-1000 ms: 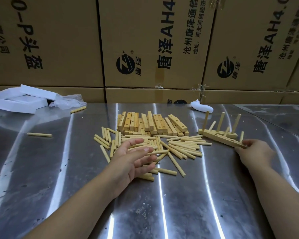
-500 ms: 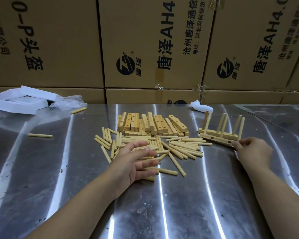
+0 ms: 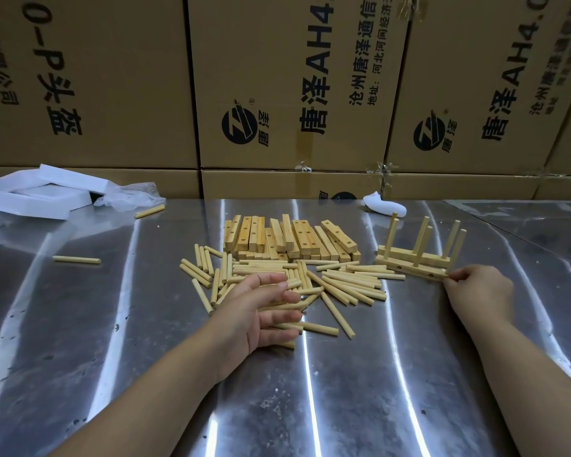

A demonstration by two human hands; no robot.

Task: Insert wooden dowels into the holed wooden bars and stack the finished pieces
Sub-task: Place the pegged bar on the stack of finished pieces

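On table (image 3: 376, 390), left grip (image 3: 261, 311) slack, covering some dowels (image 3: 350, 285), right grip (image 3: 478, 291) seemingly pinching bar (image 3: 409, 268)

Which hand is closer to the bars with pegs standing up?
Right. The right hand pinches one end of the pegged bars; the left hand lies on the loose dowels, to their left.

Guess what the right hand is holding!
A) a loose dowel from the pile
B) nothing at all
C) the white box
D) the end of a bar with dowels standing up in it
D: the right hand pinches the near end of the bar, which has dowels standing up in it.
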